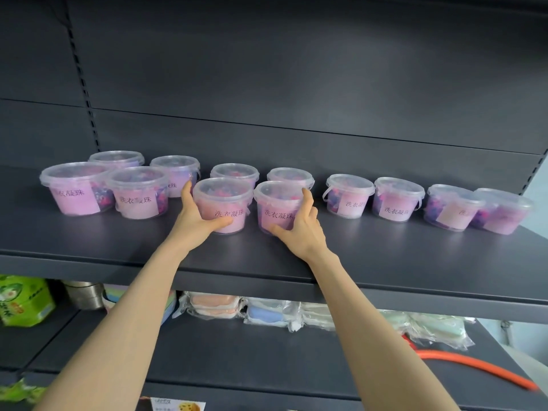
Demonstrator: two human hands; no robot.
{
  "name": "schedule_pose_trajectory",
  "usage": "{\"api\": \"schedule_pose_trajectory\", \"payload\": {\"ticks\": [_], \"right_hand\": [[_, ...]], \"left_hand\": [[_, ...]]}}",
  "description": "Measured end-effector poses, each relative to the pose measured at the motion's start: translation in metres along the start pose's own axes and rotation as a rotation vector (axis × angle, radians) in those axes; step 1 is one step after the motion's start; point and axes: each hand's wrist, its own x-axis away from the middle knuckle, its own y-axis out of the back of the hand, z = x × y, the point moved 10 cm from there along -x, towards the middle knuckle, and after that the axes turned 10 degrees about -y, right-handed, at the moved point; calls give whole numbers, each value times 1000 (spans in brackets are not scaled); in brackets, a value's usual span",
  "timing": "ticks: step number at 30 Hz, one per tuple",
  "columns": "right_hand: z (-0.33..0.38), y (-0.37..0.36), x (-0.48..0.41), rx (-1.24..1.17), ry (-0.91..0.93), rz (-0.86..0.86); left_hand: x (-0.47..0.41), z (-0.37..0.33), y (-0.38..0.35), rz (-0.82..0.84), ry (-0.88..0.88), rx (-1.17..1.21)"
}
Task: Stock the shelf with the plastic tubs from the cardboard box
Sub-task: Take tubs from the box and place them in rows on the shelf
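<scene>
Several clear plastic tubs with pink labels and purple contents stand on the dark grey shelf (385, 256). My left hand (194, 216) grips a front tub (223, 203), thumb under its base edge and fingers round its left side. My right hand (301, 225) grips the neighbouring front tub (277, 204), fingers up its right side. Both tubs rest upright on the shelf, close together. More tubs sit behind them (234, 172), to the left (138, 191) and in a row to the right (398, 198). The cardboard box is out of view.
The shelf below holds a green carton (25, 301), a metal tin (84, 295), wrapped sponges (267, 311) and an orange hose (462, 367). The shelf's back panel rises behind the tubs, with slotted uprights at left and right.
</scene>
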Motion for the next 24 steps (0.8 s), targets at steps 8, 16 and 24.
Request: {"api": "schedule_pose_trajectory", "payload": {"ticks": [8, 16, 24], "right_hand": [[1, -2, 0, 67, 36, -12], [6, -6, -1, 179, 83, -57], [8, -1, 2, 251, 71, -112]], "left_hand": [[-2, 10, 11, -78, 38, 4], [0, -1, 14, -140, -1, -181], [7, -4, 13, -95, 49, -255]]}}
